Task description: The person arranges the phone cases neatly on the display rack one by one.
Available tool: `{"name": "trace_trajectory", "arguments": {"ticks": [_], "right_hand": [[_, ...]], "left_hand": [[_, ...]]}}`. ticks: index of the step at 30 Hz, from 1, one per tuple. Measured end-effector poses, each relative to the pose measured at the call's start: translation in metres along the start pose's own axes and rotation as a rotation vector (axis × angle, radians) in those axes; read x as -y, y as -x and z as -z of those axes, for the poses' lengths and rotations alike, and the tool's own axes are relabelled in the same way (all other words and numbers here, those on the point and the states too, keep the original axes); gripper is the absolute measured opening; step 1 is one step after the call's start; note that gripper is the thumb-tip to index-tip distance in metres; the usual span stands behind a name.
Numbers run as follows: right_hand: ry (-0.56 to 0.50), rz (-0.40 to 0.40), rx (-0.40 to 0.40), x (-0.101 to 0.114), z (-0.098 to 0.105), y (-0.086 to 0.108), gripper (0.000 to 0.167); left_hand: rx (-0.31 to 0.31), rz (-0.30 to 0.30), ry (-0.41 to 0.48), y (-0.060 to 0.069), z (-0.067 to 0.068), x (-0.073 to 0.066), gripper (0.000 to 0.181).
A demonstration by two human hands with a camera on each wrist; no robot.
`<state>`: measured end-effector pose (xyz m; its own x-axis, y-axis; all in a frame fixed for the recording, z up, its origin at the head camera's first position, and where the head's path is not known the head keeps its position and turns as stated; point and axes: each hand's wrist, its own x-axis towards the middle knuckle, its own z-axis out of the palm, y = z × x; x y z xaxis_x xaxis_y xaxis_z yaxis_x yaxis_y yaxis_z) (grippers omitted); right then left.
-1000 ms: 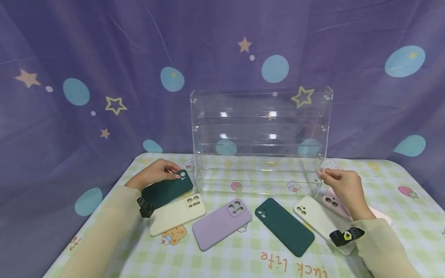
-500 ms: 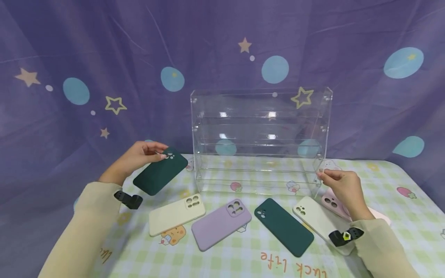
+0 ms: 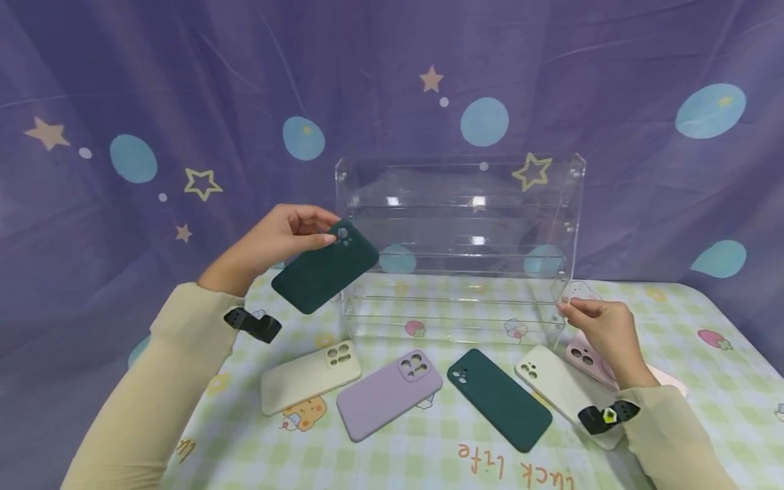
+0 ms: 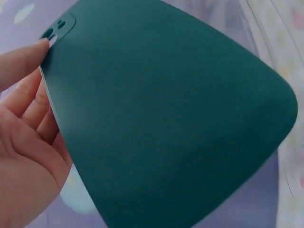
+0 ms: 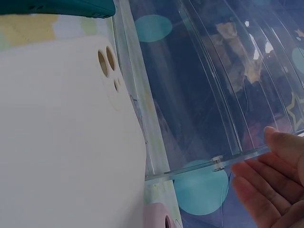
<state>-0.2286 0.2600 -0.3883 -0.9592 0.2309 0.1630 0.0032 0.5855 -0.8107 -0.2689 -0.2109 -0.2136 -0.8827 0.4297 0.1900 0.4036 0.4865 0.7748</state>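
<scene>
My left hand (image 3: 288, 235) pinches a dark green phone case (image 3: 324, 272) by its camera-hole end, thumb on the outer face and fingers behind. The case is tilted in the air, overlapping the left side of a clear acrylic display rack (image 3: 456, 167) in the head view. In the left wrist view, the green case (image 4: 166, 109) fills most of the picture. My right hand (image 3: 606, 333) pinches the rack's right side panel low down. The right wrist view has that hand (image 5: 280, 180) with its thumb and fingers on either side of the panel's edge.
On the checked tablecloth (image 3: 367, 463), before the rack, lie a cream case (image 3: 306, 381), a lilac case (image 3: 386, 401), another green case (image 3: 502, 401) and a white case (image 3: 557, 381). A pink case (image 3: 591, 357) is partly under the right hand. A purple curtain (image 3: 392, 68) hangs behind.
My left hand has lifted the green phone case off the table at the left, then carried it up and rightward to the rack. The right hand has stayed at the rack's side.
</scene>
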Motion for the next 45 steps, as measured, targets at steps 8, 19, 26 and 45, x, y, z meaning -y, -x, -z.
{"name": "trace_trajectory", "arguments": {"ticks": [8, 19, 26, 45], "right_hand": [[0.044, 0.083, -0.023, 0.004, -0.007, 0.003, 0.05], [0.059, 0.108, -0.039, 0.003, -0.01, 0.002, 0.044], [0.061, 0.151, -0.064, 0.002, -0.012, 0.001, 0.04], [0.068, 0.142, -0.056, 0.004, -0.017, 0.0, 0.037]], "left_hand": [[-0.034, -0.012, 0.059, -0.041, -0.026, -0.029, 0.03], [-0.159, 0.029, 0.229, -0.09, -0.047, -0.053, 0.03], [-0.209, 0.029, 0.33, -0.121, -0.055, -0.071, 0.03], [-0.372, 0.022, 0.678, -0.182, -0.083, -0.115, 0.03]]}}
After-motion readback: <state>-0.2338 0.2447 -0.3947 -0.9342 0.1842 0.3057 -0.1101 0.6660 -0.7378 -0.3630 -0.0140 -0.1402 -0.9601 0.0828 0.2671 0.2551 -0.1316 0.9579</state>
